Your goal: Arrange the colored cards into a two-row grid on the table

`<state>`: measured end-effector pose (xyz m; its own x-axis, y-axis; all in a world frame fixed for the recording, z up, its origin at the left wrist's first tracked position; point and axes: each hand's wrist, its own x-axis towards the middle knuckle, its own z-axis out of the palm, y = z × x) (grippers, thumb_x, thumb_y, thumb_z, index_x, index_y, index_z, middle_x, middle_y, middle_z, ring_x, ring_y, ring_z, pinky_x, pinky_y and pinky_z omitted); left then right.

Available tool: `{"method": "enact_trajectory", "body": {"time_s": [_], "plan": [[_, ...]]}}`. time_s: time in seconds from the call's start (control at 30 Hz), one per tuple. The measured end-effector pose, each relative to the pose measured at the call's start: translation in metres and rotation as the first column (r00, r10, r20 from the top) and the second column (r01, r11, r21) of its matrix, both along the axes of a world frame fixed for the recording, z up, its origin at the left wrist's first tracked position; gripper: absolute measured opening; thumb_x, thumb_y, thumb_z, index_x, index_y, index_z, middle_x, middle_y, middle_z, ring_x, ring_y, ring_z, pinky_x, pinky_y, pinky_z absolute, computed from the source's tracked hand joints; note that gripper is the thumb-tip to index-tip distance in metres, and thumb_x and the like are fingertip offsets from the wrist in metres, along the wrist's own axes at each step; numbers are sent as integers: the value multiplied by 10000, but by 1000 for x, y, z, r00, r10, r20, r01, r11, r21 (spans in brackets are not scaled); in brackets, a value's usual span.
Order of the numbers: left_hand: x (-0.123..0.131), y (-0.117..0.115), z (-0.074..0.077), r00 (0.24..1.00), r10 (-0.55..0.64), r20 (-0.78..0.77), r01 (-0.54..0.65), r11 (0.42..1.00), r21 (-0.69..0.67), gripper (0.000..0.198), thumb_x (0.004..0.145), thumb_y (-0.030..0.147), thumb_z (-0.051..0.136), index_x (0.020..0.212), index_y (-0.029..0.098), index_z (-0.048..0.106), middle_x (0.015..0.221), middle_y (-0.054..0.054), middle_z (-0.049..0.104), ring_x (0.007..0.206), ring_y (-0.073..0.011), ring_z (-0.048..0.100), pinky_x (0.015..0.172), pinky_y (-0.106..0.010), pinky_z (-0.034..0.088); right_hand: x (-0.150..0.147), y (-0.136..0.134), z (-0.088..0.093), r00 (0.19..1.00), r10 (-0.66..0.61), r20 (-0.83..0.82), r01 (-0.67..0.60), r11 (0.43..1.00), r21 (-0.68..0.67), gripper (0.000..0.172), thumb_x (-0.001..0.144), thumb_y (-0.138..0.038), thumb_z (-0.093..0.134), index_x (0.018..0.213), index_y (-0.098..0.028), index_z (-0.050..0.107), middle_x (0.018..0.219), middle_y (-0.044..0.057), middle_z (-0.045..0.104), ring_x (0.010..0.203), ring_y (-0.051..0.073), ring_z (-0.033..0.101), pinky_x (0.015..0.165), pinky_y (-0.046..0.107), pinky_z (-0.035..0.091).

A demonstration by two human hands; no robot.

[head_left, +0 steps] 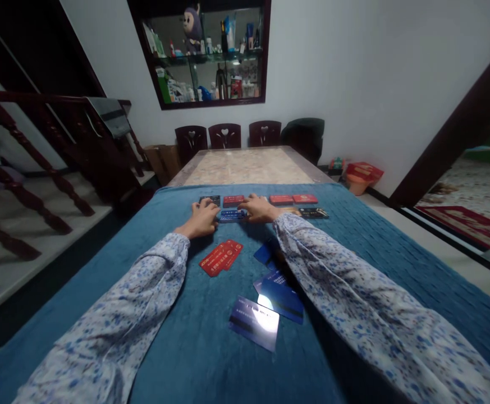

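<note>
Stacks of cards stand in two rows on the blue cloth. My left hand (203, 218) touches the left end of a blue card stack (232, 215), its fingers apart. At the right end of that stack rests my right hand (258, 209), fingers spread. Behind them are a dark card (210, 200) and a red stack (233, 200). Two more red stacks (281, 200), (305, 198) and a black card (313, 212) lie to the right. Loose red cards (217, 259) are nearer me, beside scattered blue cards (281, 299) and a shiny purple-blue card (253, 322).
The blue cloth (177, 336) covers the near part of a long table (248, 164). Dark chairs (225, 136) stand at its far end. A wooden railing (30, 140) is on the left, an orange bin (357, 184) on the right.
</note>
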<state>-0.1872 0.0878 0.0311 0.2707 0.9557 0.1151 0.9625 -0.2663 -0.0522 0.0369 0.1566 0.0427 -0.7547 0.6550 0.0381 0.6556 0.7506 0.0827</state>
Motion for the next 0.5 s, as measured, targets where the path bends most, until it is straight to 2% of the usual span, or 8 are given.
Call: {"method": "enact_trajectory", "body": {"time_s": [0.5], "plan": [[-11,-71,-13,998,42,41,-44,997,60,467,891,172,515,1342,250,606,1464,-137,553,1438,-394,341,1095,-657,296,8,-41,-8,979,133,-155,-133,991,15,407,912,-270,622,1311,-225,687,1334,127,647,1242,311,471,973,426,395]]}}
